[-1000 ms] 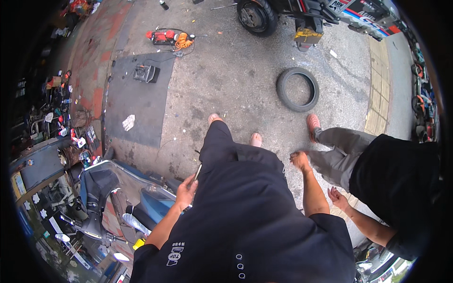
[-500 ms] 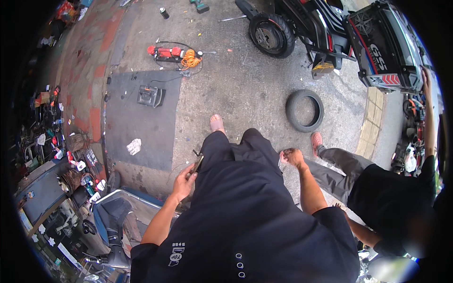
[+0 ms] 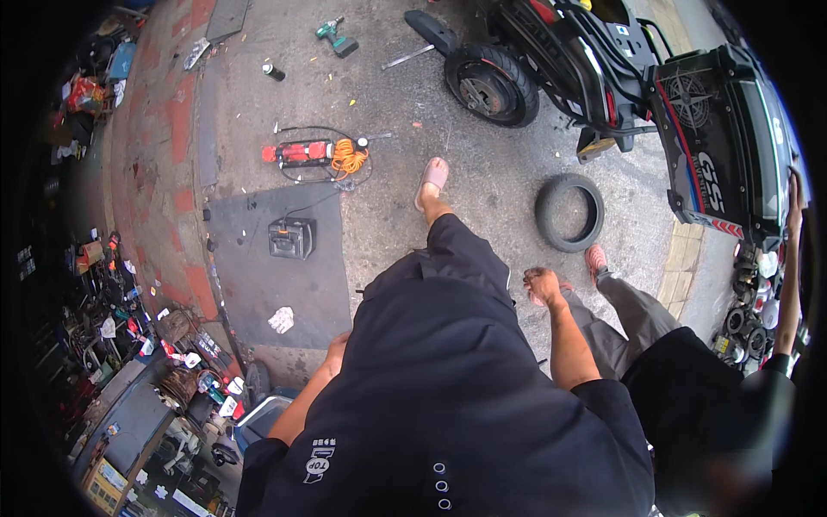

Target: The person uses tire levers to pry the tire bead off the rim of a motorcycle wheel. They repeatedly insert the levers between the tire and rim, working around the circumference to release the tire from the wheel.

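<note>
Two bare hands are held low on either side of the wearer's dark clothing, and the plainest change is found at the left one. Half a second ago a slim object was seen in its grip; now the left hand is largely covered by the clothing near the hip, so whether that slim object is kept or has been let go cannot be told. At the right hand the fingers are seen curled inward, but whether anything small is enclosed cannot be told either.

The loose tyre is left lying flat on the ground, ahead of the right hand and apart from it, touched by no hand. One foot in a pale pink slipper is now set farther forward. The view has been shifted too: a green cordless drill is now shown whole, while the scooter at lower left has been mostly lost from sight.

On the right, a co-worker's hand appears to be laid against the dark hard case of a parked motorcycle, whose rear wheel is fitted with its own tyre. From all this, walking rather than handling is suggested: by neither of the wearer's hands is anything on the ground being reached
</note>
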`<act>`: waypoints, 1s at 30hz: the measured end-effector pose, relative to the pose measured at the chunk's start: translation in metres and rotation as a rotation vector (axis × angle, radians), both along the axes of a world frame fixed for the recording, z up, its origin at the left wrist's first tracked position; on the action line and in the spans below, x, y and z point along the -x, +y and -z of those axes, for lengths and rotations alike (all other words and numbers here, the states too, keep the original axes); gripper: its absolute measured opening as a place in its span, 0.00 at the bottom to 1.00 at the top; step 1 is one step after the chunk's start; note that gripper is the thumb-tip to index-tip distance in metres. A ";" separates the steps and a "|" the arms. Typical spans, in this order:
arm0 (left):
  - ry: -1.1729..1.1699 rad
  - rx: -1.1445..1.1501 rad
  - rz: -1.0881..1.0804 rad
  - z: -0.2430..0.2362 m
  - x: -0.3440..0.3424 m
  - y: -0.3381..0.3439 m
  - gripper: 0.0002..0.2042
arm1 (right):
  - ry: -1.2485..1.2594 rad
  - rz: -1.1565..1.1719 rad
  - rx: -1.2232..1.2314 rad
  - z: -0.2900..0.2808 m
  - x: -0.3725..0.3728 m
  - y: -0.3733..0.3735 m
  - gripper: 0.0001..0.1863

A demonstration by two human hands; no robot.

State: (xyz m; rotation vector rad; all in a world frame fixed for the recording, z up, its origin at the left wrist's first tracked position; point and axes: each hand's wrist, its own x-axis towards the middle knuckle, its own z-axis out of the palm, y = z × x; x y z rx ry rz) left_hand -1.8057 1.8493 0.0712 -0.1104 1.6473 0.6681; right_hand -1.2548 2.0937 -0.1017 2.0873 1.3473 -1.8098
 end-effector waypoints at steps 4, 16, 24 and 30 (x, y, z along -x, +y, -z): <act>0.147 -0.250 0.131 -0.025 0.029 0.056 0.20 | 0.051 -0.033 -0.024 -0.022 0.059 0.079 0.15; 0.579 -0.443 1.158 -0.114 0.166 0.426 0.25 | -0.050 0.286 -0.157 -0.095 0.146 0.259 0.15; 0.402 -0.687 1.624 -0.057 0.251 0.678 0.23 | -0.239 0.679 0.063 -0.096 0.215 0.232 0.16; 0.083 -0.537 1.539 -0.027 0.294 0.830 0.23 | -0.178 0.979 0.141 -0.114 0.378 0.228 0.16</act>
